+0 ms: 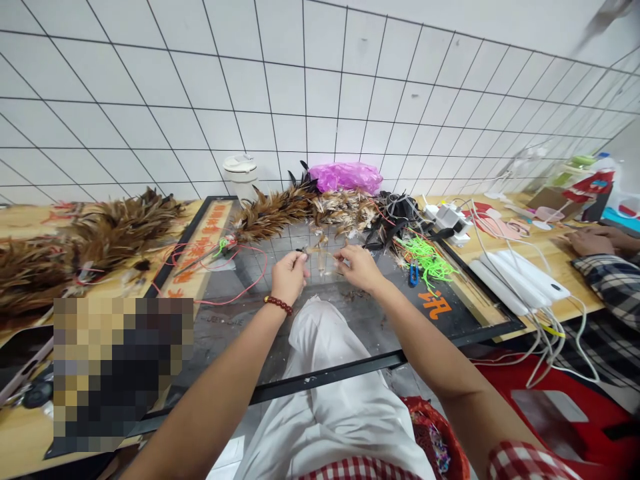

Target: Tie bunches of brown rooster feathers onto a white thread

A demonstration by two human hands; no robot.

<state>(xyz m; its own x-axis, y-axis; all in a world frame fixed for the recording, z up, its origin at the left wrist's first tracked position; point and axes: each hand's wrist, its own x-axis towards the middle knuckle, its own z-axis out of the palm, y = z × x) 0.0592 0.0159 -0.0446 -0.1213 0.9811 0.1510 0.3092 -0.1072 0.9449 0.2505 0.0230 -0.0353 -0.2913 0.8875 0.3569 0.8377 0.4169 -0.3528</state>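
My left hand (289, 275), with a red bead bracelet at the wrist, is closed in a pinch on a small bunch of pale brown feathers (321, 255). My right hand (357, 267) pinches the same bunch from the other side. Both hands hover over a glass-topped work surface (235, 320). Just beyond them lies a heap of loose brown feathers (345, 208) and a finished brown feather duster (267, 215) tied with red string (240, 280).
More feather dusters (85, 240) pile up at the left. Neon green cord (427, 257), blue scissors (413, 273), a white cup (241, 175), a pink bag (346, 177), white power strips (520, 277) and cables lie around. Another person's hand (595, 240) rests at the right.
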